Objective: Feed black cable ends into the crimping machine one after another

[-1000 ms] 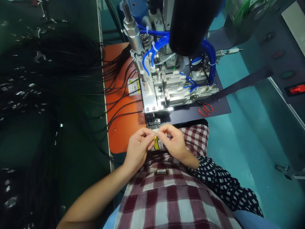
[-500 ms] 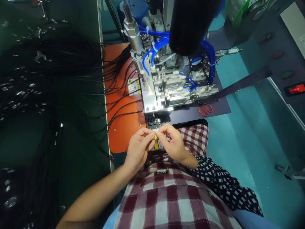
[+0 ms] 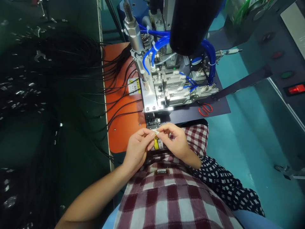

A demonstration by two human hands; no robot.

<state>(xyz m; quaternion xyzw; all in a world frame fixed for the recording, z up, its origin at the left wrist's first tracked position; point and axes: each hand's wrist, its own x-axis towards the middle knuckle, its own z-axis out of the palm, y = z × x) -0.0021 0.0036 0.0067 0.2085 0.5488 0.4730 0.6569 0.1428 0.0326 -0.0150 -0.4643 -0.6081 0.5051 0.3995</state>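
Observation:
My left hand (image 3: pixel 140 144) and my right hand (image 3: pixel 173 140) meet at the front edge of the machine, fingertips almost touching. Both are closed in a pinch. Between the fingertips is something tiny and pale, too small to name. Just below them a yellow and white label (image 3: pixel 157 143) shows on the machine's front. Directly beyond the fingers lies the dark feed track (image 3: pixel 152 121) of the metal machine (image 3: pixel 176 86), which has blue air hoses (image 3: pixel 162 41).
Several black cables (image 3: pixel 119 115) cross the orange plate (image 3: pixel 126 136) from a dark heap (image 3: pixel 69 60) on the left table. Red-handled scissors (image 3: pixel 205 109) lie on the grey plate at the right. A black cylinder (image 3: pixel 190 31) hangs above the machine. A red switch (image 3: pixel 296 89) is far right.
My right hand has shifted slightly to the right and its wrist has turned a little, uncovering more of the label. My left hand has hardly moved.

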